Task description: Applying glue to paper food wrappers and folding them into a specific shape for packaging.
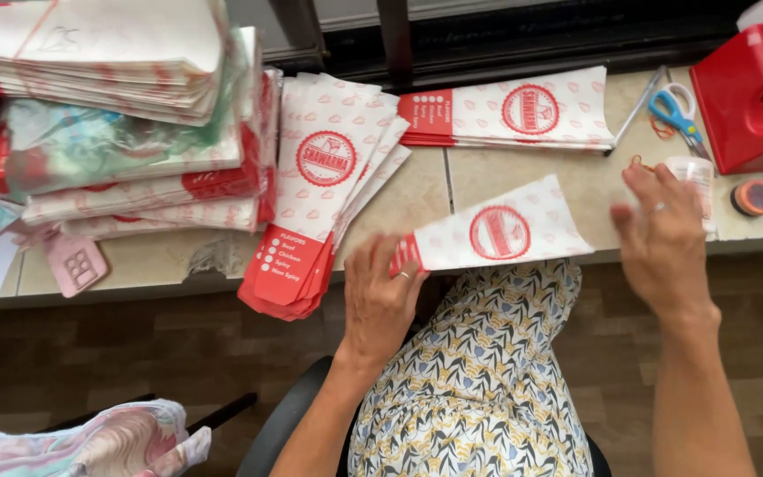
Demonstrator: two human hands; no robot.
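A small food-packaging work spot: stacks of red-and-white printed paper sleeves (333, 177) on a beige tiled counter (417, 199), red plastic tape dispenser (744, 93)
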